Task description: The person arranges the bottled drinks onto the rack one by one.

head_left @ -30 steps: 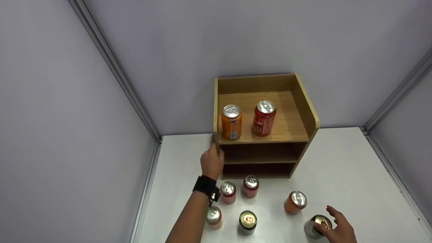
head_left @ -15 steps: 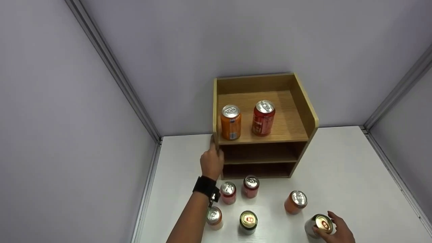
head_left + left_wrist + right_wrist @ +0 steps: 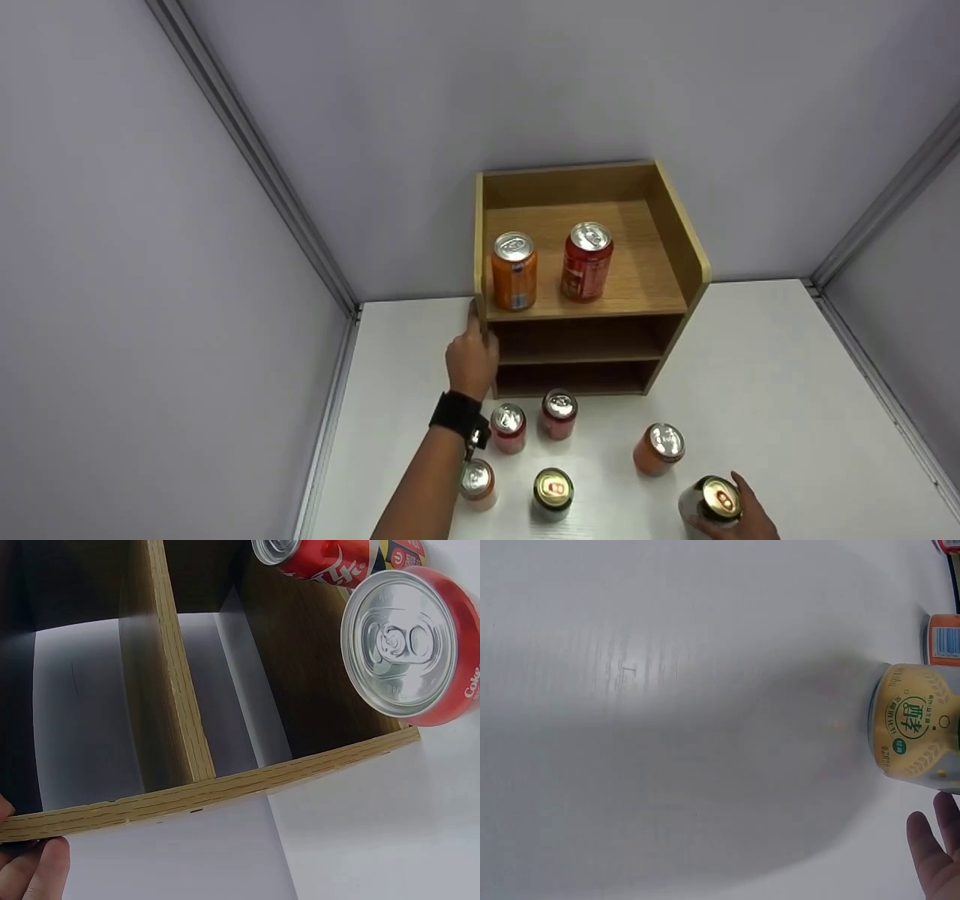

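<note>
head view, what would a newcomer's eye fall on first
Probably the wooden shelf in the middle, with a bright orange can and red can standing on top and the left hand gripping its left side. Next might come the right hand around a gold-topped can at the lower right.

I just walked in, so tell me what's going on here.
A person's left hand holds the side of a wooden shelf, while the right hand has thumb and fingers around a gold-topped can. An orange can and a red can stand on the shelf's top level; five more cans stand on the table.
</note>
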Motion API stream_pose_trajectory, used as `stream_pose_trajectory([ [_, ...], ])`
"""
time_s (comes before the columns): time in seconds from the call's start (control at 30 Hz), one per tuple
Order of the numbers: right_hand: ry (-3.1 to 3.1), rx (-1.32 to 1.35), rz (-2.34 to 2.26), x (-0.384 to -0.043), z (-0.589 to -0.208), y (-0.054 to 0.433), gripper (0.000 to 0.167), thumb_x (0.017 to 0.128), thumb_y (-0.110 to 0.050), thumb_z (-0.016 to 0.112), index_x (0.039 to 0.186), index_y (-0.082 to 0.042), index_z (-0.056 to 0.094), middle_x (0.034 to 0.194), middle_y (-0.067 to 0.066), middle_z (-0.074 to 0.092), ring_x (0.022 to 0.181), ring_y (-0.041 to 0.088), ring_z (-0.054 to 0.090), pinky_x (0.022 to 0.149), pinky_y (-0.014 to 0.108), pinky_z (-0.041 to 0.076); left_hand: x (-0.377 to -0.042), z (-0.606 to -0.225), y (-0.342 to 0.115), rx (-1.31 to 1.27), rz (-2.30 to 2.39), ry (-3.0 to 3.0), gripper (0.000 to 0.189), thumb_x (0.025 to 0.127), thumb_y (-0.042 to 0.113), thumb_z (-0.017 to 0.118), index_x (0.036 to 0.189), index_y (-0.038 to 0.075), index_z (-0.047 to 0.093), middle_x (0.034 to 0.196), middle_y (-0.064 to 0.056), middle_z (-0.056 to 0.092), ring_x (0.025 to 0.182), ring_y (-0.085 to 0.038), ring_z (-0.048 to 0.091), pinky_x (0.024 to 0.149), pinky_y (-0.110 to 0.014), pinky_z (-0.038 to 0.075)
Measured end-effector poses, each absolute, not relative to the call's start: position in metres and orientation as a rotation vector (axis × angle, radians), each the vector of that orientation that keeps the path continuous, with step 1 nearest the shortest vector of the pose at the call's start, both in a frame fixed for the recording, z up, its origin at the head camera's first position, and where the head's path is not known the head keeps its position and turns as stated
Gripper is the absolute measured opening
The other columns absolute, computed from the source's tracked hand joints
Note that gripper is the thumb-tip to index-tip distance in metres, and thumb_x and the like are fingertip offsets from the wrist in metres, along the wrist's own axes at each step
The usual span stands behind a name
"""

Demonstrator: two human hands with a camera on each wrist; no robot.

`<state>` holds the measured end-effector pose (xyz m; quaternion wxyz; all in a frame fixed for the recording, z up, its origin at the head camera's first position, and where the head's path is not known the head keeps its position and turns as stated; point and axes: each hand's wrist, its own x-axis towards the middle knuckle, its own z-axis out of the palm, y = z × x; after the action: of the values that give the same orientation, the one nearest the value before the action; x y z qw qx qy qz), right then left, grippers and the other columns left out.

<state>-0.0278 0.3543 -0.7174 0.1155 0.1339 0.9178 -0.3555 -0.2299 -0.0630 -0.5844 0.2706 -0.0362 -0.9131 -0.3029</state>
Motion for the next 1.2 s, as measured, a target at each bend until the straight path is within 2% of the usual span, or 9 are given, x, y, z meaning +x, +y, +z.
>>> stream_pose_trajectory([
  [0.17,2.68,0.417,-1.018,-0.03,-0.718,0.354,0.125,0.066,-0.051,0.085,0.141,0.02,0.015,0.133,0.045,0.035,0.12,0.058,0.041,0.095,0.064,0.035,-0.23,-0.585,-0.063,-0.102,-0.825,-2.451,0.013,0.085,0.009,0.07,0.087,0.003,0.059,0.066,-0.01,0.064,0.057,-0.025,0.063,0.05,-0.04,0.048],
  [0.43,2.733,0.4,-1.048,-0.025,-0.718,0.352,0.111,0.065,-0.051,0.086,0.135,0.013,0.029,0.125,0.037,0.047,0.115,0.052,0.05,0.092,0.061,0.04,-0.23,-0.585,-0.063,-0.092,-0.824,-2.448,0.014,0.084,0.009,0.072,0.089,0.003,0.06,0.068,-0.01,0.064,0.058,-0.024,0.064,0.05,-0.039,0.049],
  [0.77,2.702,0.513,-1.106,-0.024,-0.704,0.356,0.116,0.064,-0.058,0.083,0.139,0.011,0.027,0.128,0.035,0.048,0.117,0.052,0.048,0.093,0.063,0.037,-0.23,-0.585,-0.063,-0.094,-0.804,-2.448,0.015,0.084,0.01,0.072,0.092,0.003,0.06,0.069,-0.01,0.066,0.059,-0.025,0.065,0.051,-0.039,0.049],
  [0.87,2.756,0.531,-1.135,-0.025,-0.699,0.356,0.112,0.064,-0.054,0.085,0.138,0.01,0.03,0.127,0.035,0.049,0.117,0.052,0.049,0.093,0.062,0.037,-0.23,-0.585,-0.063,-0.086,-0.807,-2.45,0.015,0.084,0.01,0.072,0.091,0.003,0.06,0.069,-0.01,0.065,0.059,-0.025,0.065,0.051,-0.04,0.049],
  [1.07,2.934,0.505,-1.188,-0.031,-0.688,0.354,0.097,0.067,-0.031,0.088,0.138,0.009,0.036,0.126,0.034,0.051,0.113,0.05,0.052,0.09,0.061,0.04,-0.231,-0.584,-0.063,-0.088,-0.806,-2.459,0.014,0.086,0.011,0.07,0.091,0.003,0.06,0.069,-0.011,0.066,0.059,-0.025,0.065,0.051,-0.04,0.049],
  [1.2,3.005,0.495,-1.192,-0.037,-0.677,0.354,0.094,0.066,-0.023,0.088,0.138,0.01,0.037,0.129,0.035,0.049,0.114,0.051,0.052,0.089,0.061,0.042,-0.231,-0.584,-0.063,-0.092,-0.815,-2.463,0.013,0.086,0.01,0.068,0.092,0.002,0.06,0.071,-0.013,0.067,0.061,-0.027,0.066,0.052,-0.041,0.05],
])
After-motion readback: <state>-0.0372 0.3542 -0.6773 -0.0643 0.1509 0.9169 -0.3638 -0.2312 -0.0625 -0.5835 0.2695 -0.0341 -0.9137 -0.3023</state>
